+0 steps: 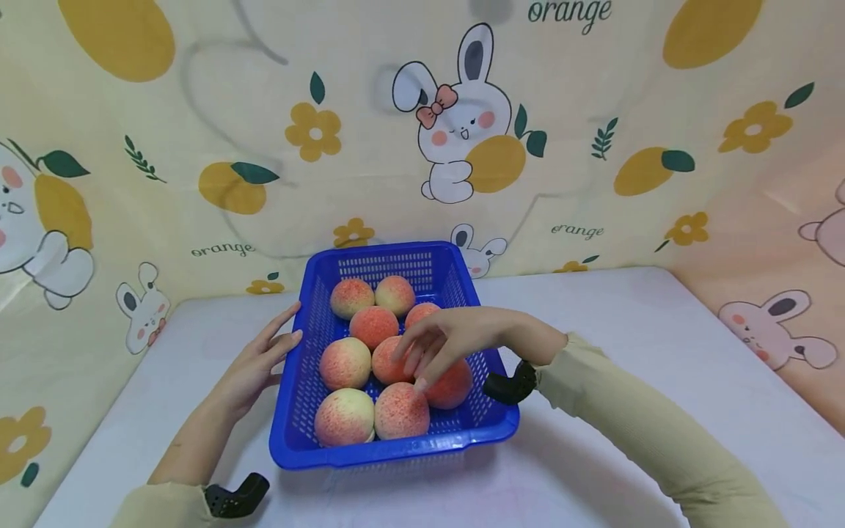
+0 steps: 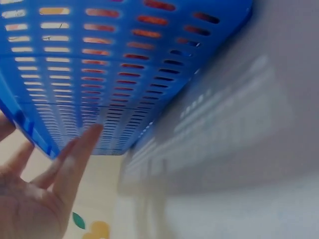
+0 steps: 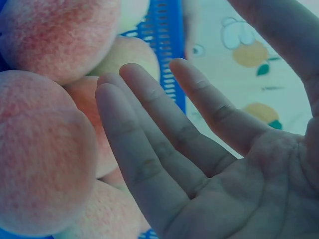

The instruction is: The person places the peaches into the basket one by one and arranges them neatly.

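Several fuzzy red-and-cream peaches (image 1: 345,363) lie in a blue plastic basket (image 1: 310,460) with slotted walls. My left hand (image 1: 254,363) is at the basket's left side, its fingertips against the rim. In the left wrist view, fairly straight fingers (image 2: 75,167) reach up to the slotted outer wall. Over the right half of the basket, my right hand (image 1: 455,337) hangs with loosely bent fingers pointing down among the peaches. From the right wrist, the palm (image 3: 249,184) shows bare, with the fingertips close beside a large peach (image 3: 45,159). The hand hides part of the peaches behind it.
The basket stands on a white-covered table (image 1: 594,345). Behind it hangs a cream cloth (image 1: 370,191) printed with rabbits, oranges and flowers. A black wrist device (image 1: 511,385) sits at the right cuff, another black device (image 1: 236,497) at the left.
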`<action>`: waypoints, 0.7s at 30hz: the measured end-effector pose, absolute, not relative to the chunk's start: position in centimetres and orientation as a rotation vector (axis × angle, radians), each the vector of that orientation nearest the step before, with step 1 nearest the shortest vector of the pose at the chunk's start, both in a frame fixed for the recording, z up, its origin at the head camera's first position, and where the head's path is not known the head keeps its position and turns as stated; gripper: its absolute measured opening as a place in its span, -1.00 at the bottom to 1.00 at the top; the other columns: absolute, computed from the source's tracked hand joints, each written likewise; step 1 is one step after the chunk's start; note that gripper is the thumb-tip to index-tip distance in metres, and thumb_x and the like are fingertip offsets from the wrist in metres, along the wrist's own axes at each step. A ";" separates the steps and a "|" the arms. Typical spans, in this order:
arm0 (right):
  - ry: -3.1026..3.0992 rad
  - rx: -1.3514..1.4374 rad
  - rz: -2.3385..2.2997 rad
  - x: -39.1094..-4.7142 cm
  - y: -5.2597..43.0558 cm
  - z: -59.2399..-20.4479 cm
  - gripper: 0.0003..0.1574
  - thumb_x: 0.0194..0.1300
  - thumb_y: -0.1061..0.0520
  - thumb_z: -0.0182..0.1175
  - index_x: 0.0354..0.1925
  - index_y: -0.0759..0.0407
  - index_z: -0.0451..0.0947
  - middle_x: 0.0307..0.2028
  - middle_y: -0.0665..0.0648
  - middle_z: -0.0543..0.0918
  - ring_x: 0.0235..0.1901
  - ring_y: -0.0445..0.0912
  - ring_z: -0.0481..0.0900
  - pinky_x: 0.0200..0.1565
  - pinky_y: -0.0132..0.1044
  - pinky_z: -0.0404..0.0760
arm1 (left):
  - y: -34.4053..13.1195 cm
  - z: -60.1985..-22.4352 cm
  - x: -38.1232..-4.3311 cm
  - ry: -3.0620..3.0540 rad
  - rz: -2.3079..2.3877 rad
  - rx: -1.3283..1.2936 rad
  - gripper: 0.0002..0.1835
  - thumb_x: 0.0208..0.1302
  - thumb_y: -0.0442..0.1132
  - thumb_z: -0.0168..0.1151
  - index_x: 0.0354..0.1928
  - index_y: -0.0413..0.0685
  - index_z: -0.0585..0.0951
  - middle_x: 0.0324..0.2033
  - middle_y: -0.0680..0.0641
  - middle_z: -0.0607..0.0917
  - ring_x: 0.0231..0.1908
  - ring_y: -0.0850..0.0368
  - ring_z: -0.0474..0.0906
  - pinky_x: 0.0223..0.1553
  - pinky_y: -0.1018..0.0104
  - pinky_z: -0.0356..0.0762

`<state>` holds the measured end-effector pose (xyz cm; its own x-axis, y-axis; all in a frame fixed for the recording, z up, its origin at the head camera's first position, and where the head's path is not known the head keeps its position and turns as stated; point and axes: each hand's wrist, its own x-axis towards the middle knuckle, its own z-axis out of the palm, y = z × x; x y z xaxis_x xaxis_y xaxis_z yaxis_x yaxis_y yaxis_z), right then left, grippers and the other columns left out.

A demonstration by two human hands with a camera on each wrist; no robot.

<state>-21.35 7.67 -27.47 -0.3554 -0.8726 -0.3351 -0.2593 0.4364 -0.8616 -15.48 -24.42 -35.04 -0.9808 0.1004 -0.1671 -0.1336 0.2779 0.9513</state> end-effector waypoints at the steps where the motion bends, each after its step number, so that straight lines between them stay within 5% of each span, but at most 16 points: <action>1: 1.853 -0.965 -0.932 -21.4 7.9 -27.4 -0.37 0.15 0.13 0.38 0.17 0.24 0.45 0.00 0.23 0.64 -0.02 -0.08 0.63 0.07 -0.27 0.58 | -24.4 -34.9 -15.4 2.389 1.744 -0.042 -0.27 0.42 0.18 -0.06 0.51 0.35 -0.08 0.36 -0.33 0.26 0.34 -0.29 0.22 0.16 -0.29 0.36; 10: 2.045 -0.936 -1.170 -21.6 10.6 -27.1 -0.44 0.21 0.00 0.32 0.15 0.11 0.48 0.00 0.24 0.65 -0.01 -0.05 0.63 0.10 -0.17 0.57 | -23.9 -33.4 -14.6 2.771 1.567 -0.013 -0.41 0.47 0.06 -0.06 0.39 -0.10 0.28 0.32 -0.30 0.33 0.23 -0.27 0.39 0.08 -0.05 0.52; 21: 2.242 -0.885 -1.469 -21.7 13.5 -27.1 -0.62 0.27 0.08 0.27 0.02 0.19 0.53 -0.16 0.17 0.64 -0.17 0.00 0.66 -0.07 -0.03 0.66 | -22.6 -31.5 -13.6 3.261 1.369 -0.061 -0.68 0.42 -0.27 -0.02 0.09 -0.17 0.59 0.09 -0.29 0.57 0.04 -0.26 0.53 -0.05 -0.18 0.56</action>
